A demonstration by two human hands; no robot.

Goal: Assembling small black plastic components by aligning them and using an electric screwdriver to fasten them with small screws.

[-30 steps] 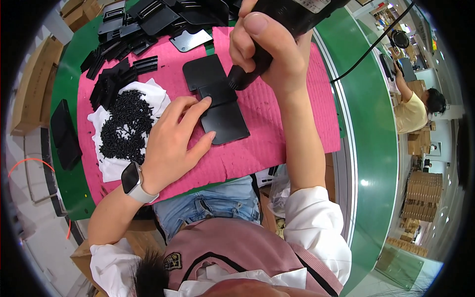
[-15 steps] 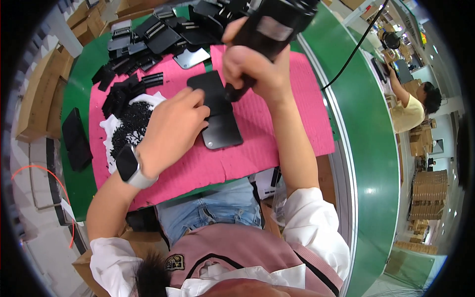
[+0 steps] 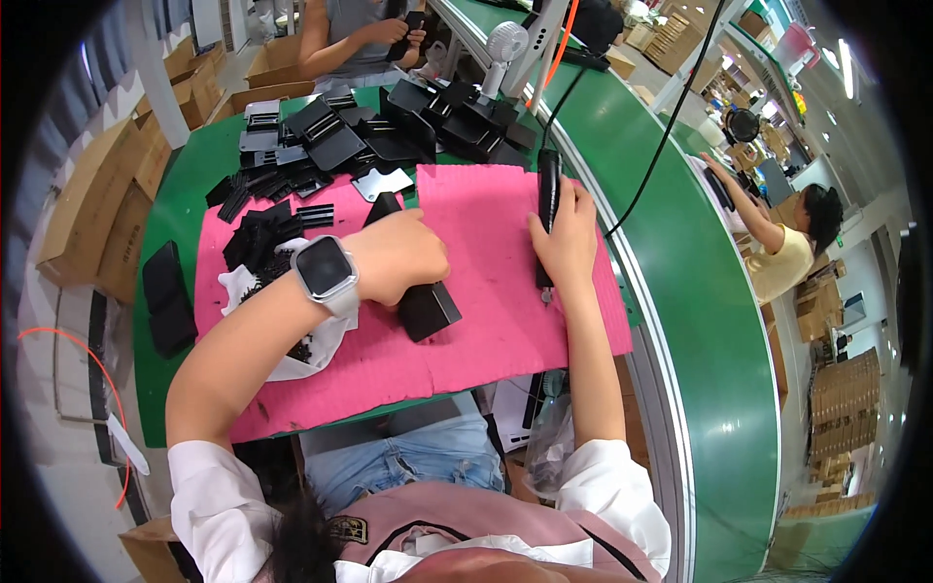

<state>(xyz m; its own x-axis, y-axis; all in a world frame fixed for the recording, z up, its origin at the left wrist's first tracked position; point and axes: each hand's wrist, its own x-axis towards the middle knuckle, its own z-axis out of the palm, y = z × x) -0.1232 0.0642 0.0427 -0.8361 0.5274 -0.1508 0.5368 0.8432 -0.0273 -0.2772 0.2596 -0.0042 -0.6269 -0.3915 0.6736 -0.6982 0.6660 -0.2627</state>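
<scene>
My left hand, with a watch on its wrist, is closed around a folding black plate. The plate is tilted up from the pink mat, and my hand hides its middle. At the mat's right side my right hand is wrapped over a black electric screwdriver, which lies lengthwise with its tip toward me. Beside my left forearm is a white bag of small black pieces, partly covered by the arm. Black slotted strips lie just beyond it.
Black plates and brackets are heaped along the far side of the green table. Another black folding plate lies at the left edge. A small white fan stands by the metal post. Two other people work nearby.
My right hand has lowered the screwdriver from above the plate to the mat's right side. My left hand has gone from touching the flat plate to gripping it, tilted up.
</scene>
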